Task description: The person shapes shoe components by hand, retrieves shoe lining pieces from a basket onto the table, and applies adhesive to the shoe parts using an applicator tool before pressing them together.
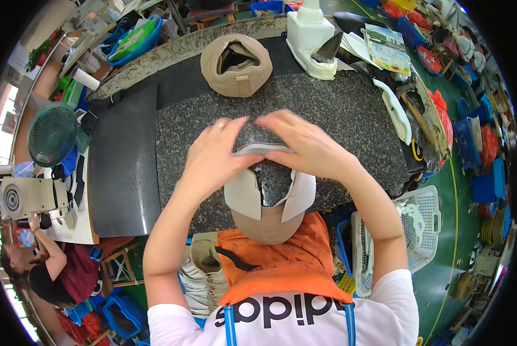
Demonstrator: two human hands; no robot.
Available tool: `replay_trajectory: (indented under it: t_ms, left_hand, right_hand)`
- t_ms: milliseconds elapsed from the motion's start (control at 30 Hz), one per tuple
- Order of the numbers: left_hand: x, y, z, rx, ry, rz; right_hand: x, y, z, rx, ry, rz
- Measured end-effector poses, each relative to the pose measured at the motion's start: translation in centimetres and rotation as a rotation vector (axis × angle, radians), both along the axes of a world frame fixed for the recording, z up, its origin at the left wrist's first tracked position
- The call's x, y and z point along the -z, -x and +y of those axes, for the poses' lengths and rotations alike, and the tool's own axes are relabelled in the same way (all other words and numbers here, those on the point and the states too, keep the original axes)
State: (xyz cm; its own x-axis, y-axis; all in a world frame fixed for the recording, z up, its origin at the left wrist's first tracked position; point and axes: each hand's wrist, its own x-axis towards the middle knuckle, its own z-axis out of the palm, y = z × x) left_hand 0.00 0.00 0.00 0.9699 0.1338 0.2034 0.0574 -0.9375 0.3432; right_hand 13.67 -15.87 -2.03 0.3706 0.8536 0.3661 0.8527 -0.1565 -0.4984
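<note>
A beige shell-shaped fabric piece (pixel 270 229) with pale grey inner flaps stands in front of me at the near edge of the table, its opening facing up. My left hand (pixel 208 154) and my right hand (pixel 315 147) meet at its far rim. Both thumbs press on the pale grey edge strip (pixel 263 147), while the other fingers curve beyond it, slightly blurred. Farther off rests a similar beige piece (pixel 240 83) with a short tab and a dark opening. Beside my left elbow, several nested pale pieces (pixel 203 282) are stacked.
A speckled dark slab (pixel 339 109) tops the table. At the back stand a white crusted container (pixel 307 37) and a dark cone-shaped object (pixel 329 49). A white basket (pixel 431 230) is on the right. Left are a green fan (pixel 52 135) and another person (pixel 68 265).
</note>
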Motion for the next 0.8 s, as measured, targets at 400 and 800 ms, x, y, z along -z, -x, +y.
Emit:
replay_trajectory:
  t_ms: [400, 800]
  left_hand:
    - [4.9, 4.5, -7.9, -0.239, 1.1, -0.22]
    - [5.2, 4.6, -4.4, -0.458, 0.388, -0.338]
  right_hand:
    - [1.8, 2.5, 1.8, -0.055, 0.072, -0.027]
    - [1.9, 3.4, 3.5, -0.06, 0.107, -0.183]
